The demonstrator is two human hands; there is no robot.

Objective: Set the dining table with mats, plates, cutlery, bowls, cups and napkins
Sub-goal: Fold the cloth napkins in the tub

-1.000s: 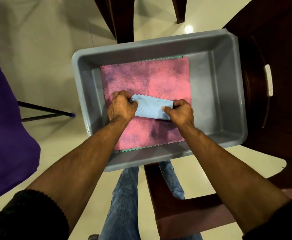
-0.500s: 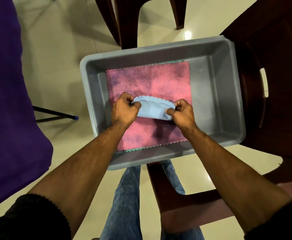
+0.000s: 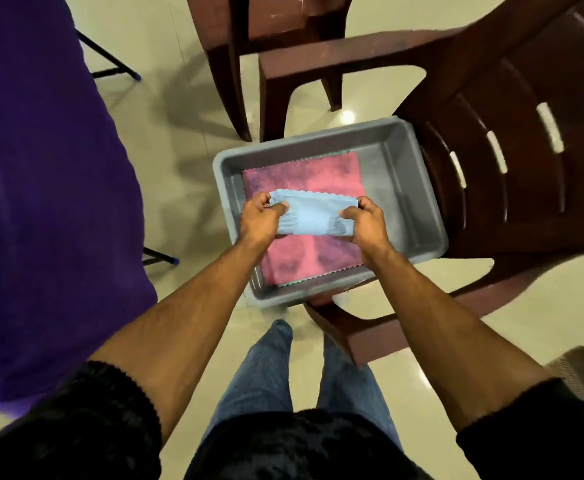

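Note:
A folded light-blue napkin [image 3: 313,214] with a zigzag edge hangs above a grey plastic tub [image 3: 418,188]. My left hand [image 3: 261,218] pinches its left end and my right hand [image 3: 366,221] pinches its right end. In the bottom of the tub lies a pink cloth [image 3: 304,176], flat, with a green edge showing under it at the near side. The tub stands on the seat of a dark brown plastic chair [image 3: 512,174].
A purple tablecloth [image 3: 41,188] hangs down along the left, with black metal legs showing beside it. A second brown chair [image 3: 245,39] stands behind the tub. My jeans-clad legs are on the pale tiled floor [image 3: 166,133] below.
Both hands have lifted the blue napkin up off the pink cloth, out of the tub. The view has pulled back and up, so the tub looks smaller.

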